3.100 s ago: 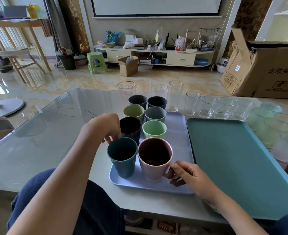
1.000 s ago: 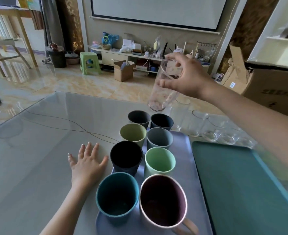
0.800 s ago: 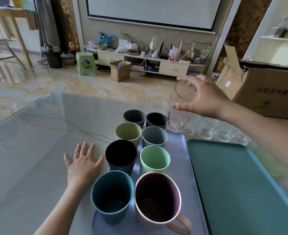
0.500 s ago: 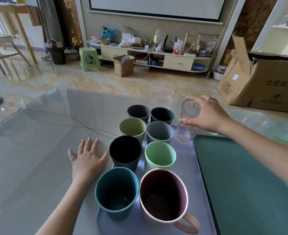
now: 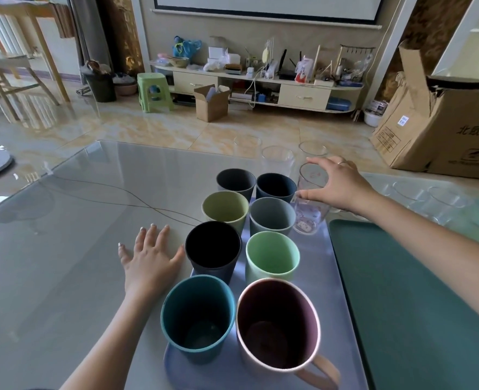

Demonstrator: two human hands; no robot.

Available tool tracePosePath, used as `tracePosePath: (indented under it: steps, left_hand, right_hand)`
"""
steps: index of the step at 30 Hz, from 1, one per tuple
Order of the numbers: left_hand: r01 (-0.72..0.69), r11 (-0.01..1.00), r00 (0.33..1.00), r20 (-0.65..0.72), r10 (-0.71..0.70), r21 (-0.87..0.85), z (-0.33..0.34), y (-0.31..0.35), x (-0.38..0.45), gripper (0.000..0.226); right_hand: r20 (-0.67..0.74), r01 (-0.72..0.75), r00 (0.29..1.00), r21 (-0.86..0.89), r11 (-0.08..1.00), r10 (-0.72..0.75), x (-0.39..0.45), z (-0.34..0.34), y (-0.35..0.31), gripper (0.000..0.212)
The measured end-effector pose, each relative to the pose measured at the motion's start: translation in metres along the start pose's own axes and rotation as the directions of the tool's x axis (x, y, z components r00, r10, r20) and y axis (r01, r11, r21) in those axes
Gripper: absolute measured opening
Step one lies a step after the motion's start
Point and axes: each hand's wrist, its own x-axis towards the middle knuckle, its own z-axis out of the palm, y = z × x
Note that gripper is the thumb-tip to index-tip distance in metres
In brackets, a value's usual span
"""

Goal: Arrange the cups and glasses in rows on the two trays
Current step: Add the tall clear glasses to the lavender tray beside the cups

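Observation:
Several coloured cups stand in two columns on the lavender tray (image 5: pixel 325 280): a teal cup (image 5: pixel 197 318) and a pink mug (image 5: pixel 277 330) nearest me, a dark cup (image 5: pixel 213 250) and a light green cup (image 5: pixel 272 256) behind them. My right hand (image 5: pixel 336 184) grips the rim of a clear printed glass (image 5: pixel 307 218), which stands on the tray to the right of the grey cup (image 5: pixel 272 216). My left hand (image 5: pixel 151 256) lies flat on the table with fingers spread, left of the tray. The teal tray (image 5: pixel 415 305) on the right holds nothing.
More clear glasses (image 5: pixel 277 159) stand on the glass table (image 5: pixel 63 249) behind the trays, and frosted ones (image 5: pixel 441 201) sit blurred at far right. A thin cable (image 5: pixel 114 197) crosses the table. A cardboard box (image 5: pixel 441 128) stands on the floor beyond.
My right hand brought the clear glass down from the air and set it on the lavender tray beside the grey cup. My left hand stayed flat on the table.

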Motion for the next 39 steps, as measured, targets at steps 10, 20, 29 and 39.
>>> tracePosePath:
  steps: [10,20,29,39]
  left_hand:
    - [-0.012,0.926,0.994,-0.107,-0.031,-0.377,-0.024,0.013,0.016,0.033]
    - [-0.372,0.802,0.926,-0.135,0.351,-0.466,-0.103,0.157,0.141,0.06]
    - [-0.247,0.876,0.879,0.284,0.382,-0.414,-0.074,0.193,0.181,0.078]
    - [-0.29,0.721,0.951,-0.105,0.291,-0.629,-0.131,0.202,0.158,0.078]
  right_hand:
    - [-0.029,0.009,1.0,-0.017,1.0,-0.009,0.009,-0.028,-0.002,0.06]
    - [0.265,-0.021,0.963,-0.089,0.996,0.044,0.093,-0.041,-0.012,0.083]
    - [0.342,0.087,0.938,-0.06,0.994,-0.062,0.115,-0.031,0.005,0.06]
    - [0.022,0.044,0.999,0.135,0.99,-0.047,0.101,-0.038,0.006,0.052]
